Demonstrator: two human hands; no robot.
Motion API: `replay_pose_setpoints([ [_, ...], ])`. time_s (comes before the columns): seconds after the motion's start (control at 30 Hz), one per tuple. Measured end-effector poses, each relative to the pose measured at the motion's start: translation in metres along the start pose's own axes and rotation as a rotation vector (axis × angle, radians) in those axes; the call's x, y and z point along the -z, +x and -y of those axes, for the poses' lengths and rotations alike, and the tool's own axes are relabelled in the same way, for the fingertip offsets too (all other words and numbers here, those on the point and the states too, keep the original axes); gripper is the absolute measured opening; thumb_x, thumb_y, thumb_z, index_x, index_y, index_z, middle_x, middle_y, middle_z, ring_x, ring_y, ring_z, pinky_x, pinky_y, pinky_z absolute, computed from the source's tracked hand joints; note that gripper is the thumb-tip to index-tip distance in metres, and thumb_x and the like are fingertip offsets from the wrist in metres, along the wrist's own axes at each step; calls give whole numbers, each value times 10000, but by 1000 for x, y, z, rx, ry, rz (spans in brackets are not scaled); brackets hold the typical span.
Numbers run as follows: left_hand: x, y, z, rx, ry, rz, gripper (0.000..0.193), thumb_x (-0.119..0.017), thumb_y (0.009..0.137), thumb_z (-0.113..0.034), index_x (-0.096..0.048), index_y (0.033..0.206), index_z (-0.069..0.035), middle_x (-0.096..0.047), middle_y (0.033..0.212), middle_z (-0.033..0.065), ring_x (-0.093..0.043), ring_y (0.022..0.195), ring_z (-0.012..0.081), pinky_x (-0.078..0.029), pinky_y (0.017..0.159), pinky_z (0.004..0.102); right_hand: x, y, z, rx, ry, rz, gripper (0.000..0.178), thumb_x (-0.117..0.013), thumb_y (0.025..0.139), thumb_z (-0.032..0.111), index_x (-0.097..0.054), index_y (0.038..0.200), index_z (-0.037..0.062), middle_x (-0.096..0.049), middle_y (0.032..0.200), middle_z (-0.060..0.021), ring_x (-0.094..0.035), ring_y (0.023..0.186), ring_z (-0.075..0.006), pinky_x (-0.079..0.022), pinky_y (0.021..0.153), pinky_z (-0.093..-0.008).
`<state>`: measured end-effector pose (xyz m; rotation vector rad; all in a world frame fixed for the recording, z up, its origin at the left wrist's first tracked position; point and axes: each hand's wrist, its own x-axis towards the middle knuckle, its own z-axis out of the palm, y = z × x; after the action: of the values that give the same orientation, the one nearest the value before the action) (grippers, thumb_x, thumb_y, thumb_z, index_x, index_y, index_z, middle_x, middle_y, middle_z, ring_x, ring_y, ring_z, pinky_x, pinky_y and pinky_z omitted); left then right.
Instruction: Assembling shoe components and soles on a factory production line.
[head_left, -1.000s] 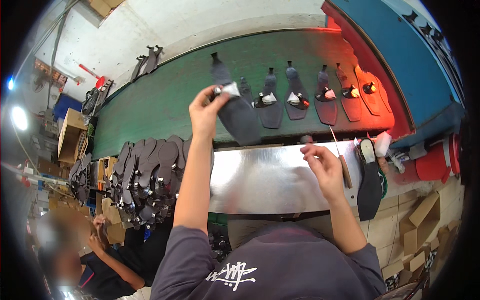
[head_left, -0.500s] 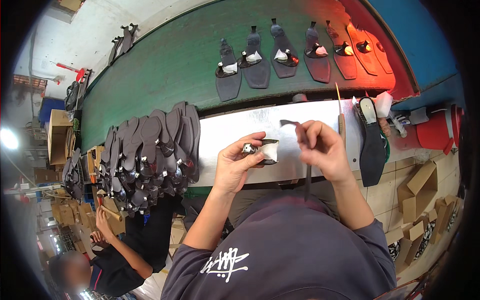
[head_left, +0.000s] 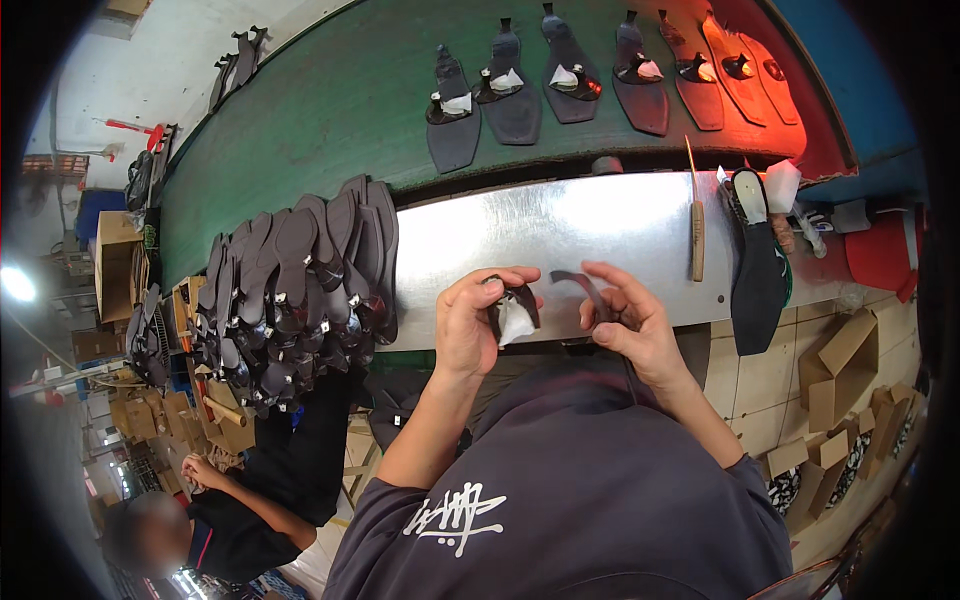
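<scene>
At centre, your left hand (head_left: 466,320) closes around a black strap piece (head_left: 528,299), its white padding (head_left: 516,321) now swung down-frame, toward you; your right hand (head_left: 641,328), half-curled, holds a dark strip (head_left: 578,280).

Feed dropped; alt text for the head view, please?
The left hand holds a glossy dark piece with white wadding; the right hand, a curved dark strip, at a silver metal worktop. Beyond, dark soles, some red-lit, lie on a green surface.

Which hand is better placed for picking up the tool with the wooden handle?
Probably the right hand: it is closer to the tool, though it holds a dark strip. The left hand is farther.
</scene>
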<state>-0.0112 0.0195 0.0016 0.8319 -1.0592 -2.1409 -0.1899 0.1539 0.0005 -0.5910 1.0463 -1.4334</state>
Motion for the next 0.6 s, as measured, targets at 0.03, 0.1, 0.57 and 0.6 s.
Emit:
replay_pose_setpoints([
  [0.03,1,0,3,-3,-19,-10,277,-547,839,-177,-634,950,61,-625,1130,263,-675,886,328,-544,834,405,-3,1,1,-3,4,0,528,-698,820,42,-508,1312,50,-582,1019,-35,-551,922,-105,-447,827,-239],
  [0.1,3,3,7,-13,-58,31,285,-541,863,-179,-636,996,54,-613,1178,240,-655,968,317,-531,871,419,-3,4,2,175,-8,-45,449,-727,790,27,-540,1198,38,-570,1031,-33,-541,930,-108,-439,836,-238],
  [0.57,-1,-6,8,46,-65,64,364,-628,865,-9,-586,1226,-9,-539,1334,155,-590,1079,148,-513,823,260,-15,-5,30,240,-354,-121,501,-717,754,5,-567,1232,7,-651,953,-94,-611,883,-143,-473,807,-266],
  [0.6,1,-7,9,3,6,101,363,-650,843,9,-602,1203,-8,-557,1314,156,-594,1071,149,-513,815,257,-14,-3,28,349,-503,-109,494,-717,753,6,-583,1228,6,-656,955,-104,-620,868,-157,-477,797,-267],
])
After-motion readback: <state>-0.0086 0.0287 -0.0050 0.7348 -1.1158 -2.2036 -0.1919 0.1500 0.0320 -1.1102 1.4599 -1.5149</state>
